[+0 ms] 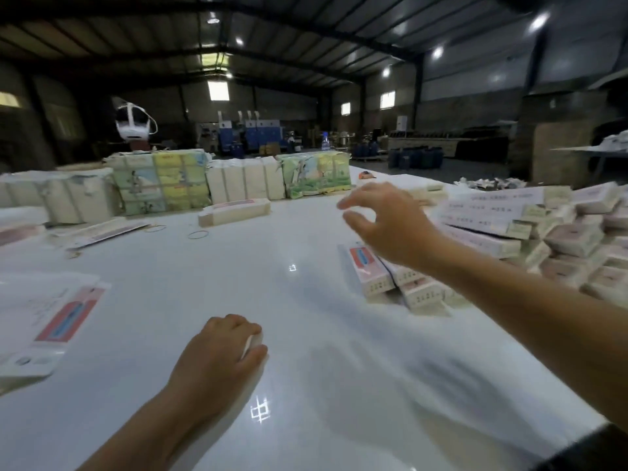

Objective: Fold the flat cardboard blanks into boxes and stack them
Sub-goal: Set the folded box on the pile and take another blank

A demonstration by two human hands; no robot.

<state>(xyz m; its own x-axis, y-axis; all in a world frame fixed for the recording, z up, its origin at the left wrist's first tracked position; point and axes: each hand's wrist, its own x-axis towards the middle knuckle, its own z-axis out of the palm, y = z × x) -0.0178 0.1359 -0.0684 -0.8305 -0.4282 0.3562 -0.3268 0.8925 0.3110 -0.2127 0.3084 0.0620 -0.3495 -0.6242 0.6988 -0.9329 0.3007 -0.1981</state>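
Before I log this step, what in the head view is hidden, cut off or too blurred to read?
- Left hand: its curled fingers cover most of a small white thing, so what it is stays unclear.
- Right hand: motion-blurred, and it hides part of the folded boxes beneath.
- Flat blank: cut by the left edge; print blurred.
- Box pile: cut by the right edge; labels too small.

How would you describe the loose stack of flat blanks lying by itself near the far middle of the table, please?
Start at the row of wrapped bundles along the far side of the white table. Just in front of the plain cream bundles lies a low stack of flat blanks, cream-edged with a pinkish top. Unlike the bundles behind it, it is unwrapped, and it lies apart from the big heap of folded boxes at the right.
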